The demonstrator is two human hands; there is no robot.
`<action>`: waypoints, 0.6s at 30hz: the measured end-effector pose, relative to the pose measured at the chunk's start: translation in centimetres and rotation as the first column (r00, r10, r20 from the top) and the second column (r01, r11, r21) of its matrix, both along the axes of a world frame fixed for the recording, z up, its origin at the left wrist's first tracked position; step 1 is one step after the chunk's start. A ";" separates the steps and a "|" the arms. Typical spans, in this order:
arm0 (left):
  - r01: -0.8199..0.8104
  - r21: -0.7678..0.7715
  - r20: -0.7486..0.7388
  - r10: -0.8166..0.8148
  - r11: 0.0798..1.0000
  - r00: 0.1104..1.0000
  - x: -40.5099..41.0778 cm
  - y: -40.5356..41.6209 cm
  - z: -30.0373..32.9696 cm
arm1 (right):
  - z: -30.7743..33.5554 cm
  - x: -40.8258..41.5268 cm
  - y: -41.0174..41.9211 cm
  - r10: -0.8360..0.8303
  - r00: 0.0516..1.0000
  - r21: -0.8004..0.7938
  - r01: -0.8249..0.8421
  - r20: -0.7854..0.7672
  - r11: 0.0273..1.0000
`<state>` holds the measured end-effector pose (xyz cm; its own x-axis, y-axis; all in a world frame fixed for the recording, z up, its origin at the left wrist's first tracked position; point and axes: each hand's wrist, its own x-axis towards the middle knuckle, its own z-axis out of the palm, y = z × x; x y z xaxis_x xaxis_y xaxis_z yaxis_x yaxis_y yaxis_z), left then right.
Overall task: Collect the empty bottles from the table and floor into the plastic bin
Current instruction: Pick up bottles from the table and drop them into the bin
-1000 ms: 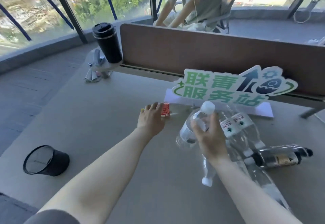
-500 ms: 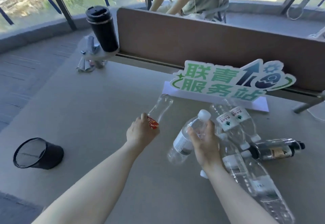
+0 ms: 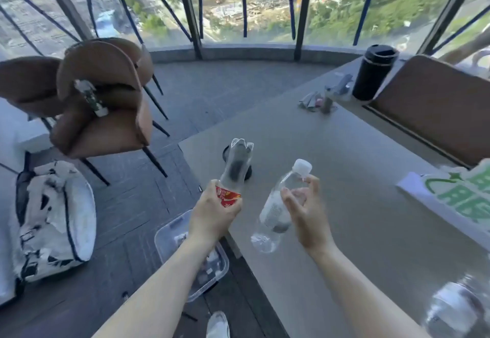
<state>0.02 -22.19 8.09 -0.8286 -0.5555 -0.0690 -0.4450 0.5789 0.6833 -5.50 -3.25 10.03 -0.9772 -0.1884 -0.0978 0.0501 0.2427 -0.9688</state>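
Note:
My left hand (image 3: 212,213) grips a clear bottle with a red label (image 3: 234,168), held base up over the table's left edge. My right hand (image 3: 305,210) holds a clear bottle with a white cap (image 3: 278,205), cap up and tilted, above the table (image 3: 358,178). The clear plastic bin (image 3: 169,237) sits on the floor below my left forearm, partly hidden by it, with a few items inside. Another clear bottle (image 3: 456,308) lies blurred at the table's lower right corner.
A black mesh cup (image 3: 226,152) lies behind the red-label bottle. A black tumbler (image 3: 373,72) and wrappers (image 3: 318,99) sit at the far end beside a brown divider (image 3: 437,104). A green sign (image 3: 466,194) is at right. Brown chairs (image 3: 100,104) and a bag (image 3: 53,218) stand left.
My view has swung left toward the floor and bin. Both hands have carried their bottles from the table's middle to its left edge; the left hand's bottle is now raised base up.

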 end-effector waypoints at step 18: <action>-0.370 0.295 0.626 0.114 0.881 0.771 12.2 -24.5 -20.1 | -18.2 5.9 -26.8 0.297 0.869 0.431 -0.461 0.396 0.775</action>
